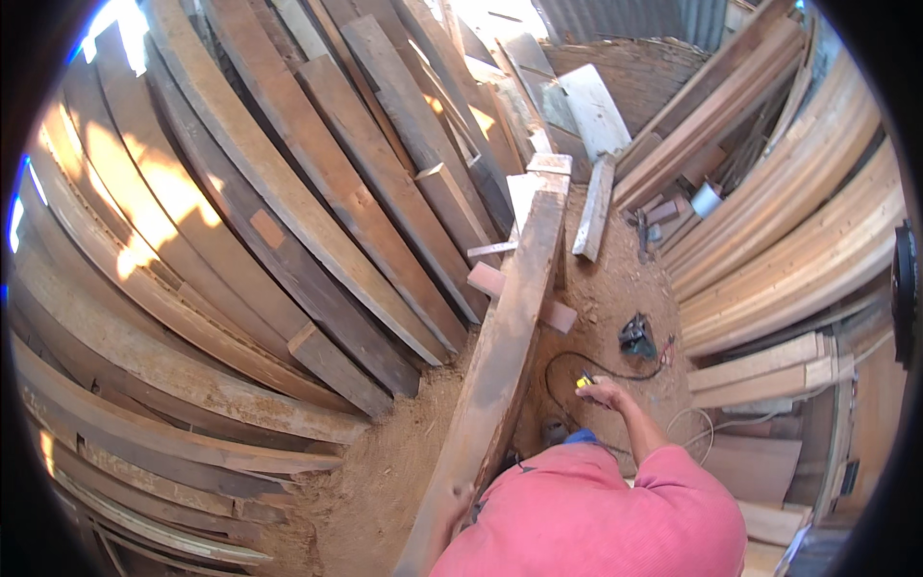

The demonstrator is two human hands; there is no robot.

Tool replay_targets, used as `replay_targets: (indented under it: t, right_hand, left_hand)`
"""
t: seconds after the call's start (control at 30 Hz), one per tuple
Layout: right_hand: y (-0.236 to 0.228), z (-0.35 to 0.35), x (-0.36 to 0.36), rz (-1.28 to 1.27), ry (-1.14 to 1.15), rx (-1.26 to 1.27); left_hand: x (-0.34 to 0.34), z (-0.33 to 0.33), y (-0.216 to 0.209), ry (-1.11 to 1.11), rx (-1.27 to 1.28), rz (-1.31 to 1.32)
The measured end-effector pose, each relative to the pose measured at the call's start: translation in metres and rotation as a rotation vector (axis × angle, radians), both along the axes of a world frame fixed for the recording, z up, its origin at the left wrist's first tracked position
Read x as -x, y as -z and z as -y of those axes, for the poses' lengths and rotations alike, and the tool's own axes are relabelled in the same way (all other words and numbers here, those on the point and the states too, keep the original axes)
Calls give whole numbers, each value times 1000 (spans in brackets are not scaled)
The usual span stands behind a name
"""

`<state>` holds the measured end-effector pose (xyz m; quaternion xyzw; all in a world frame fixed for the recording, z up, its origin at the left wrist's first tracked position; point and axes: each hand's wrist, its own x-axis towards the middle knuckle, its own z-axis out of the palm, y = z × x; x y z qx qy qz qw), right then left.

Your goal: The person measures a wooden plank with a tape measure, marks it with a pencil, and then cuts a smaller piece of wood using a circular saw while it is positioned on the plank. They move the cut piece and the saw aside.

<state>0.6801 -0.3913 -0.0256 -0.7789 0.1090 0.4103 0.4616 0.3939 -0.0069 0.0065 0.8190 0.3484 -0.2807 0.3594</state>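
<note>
My right hand (pixel 606 392) is closed around a small yellow-and-black object (pixel 584 383), held out over the sandy floor to the right of a long wooden beam (pixel 510 317). The object is too small to name surely; its shape is like a tape measure. The beam runs from the lower edge away from me, close to my left side. My left hand does not show; my pink-shirted body fills the lower middle. Beyond my right hand, a dark green-and-black power tool (pixel 636 337) sits on the floor, with a black cable (pixel 550 370) curving near the beam.
Many long planks (pixel 288 173) lean in rows on the left. More stacked boards (pixel 788 221) line the right side. Short wood blocks (pixel 558 315) lie by the beam, and a white-faced board (pixel 594 111) stands at its far end. Sawdust (pixel 385 481) covers the ground.
</note>
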Motion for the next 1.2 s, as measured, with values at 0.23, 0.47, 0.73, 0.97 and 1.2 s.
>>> replay_targets:
  t: [0.23,0.47,0.73,0.97,1.2]
  right_hand:
    - [97,60,173,-191,52,173]
    - [106,63,331,-244,309,279]
    - [69,36,428,-295,592,337]
    - [83,31,527,-434,642,241]
    - [78,54,597,-363,591,267]
  left_hand:
    - [-171,18,-17,404,-366,474]
    - [-154,27,25,569,-406,555]
    - [-164,25,31,644,-547,471]
    - [-158,41,18,650,-551,296]
    - [-131,112,53,729,-911,248]
